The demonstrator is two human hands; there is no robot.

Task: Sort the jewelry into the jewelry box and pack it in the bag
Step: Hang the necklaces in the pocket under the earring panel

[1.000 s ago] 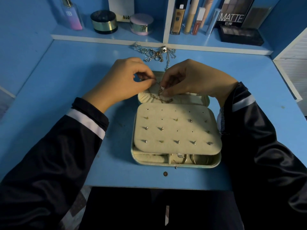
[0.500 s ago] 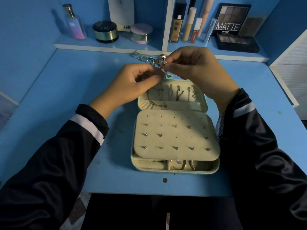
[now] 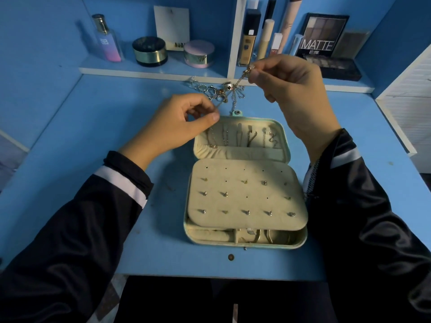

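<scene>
A blue table (image 3: 93,159) backs onto a low shelf (image 3: 151,71) of cosmetics, and the work sits at its centre. A thin gold chain (image 3: 241,78) is stretched through the air between both hands. The right hand (image 3: 296,94) is raised, its fingers (image 3: 256,74) pinched tight on the end with the small charm. The left hand (image 3: 177,127) is lower, thumb and forefinger closed on what looks like the other end, though the strand is too fine there to follow surely. Pulling it taut likely serves to free it of kinks and find the clasp before hanging it.

Just below the left fingers (image 3: 210,117) lies the open lid (image 3: 285,141) of the jewelry box (image 3: 242,245), laid flat so its row of hooks, already carrying several chains, can be reached. Nearer the person, under both wrists, the earring panel (image 3: 245,194) holds rows of studs over the tray compartments.

Between the two sets of fingers and slightly beyond them rests the unsorted pile (image 3: 210,90) of rings and chains, kept within easy reach. No bag is in view, so packing appears a long way off.
</scene>
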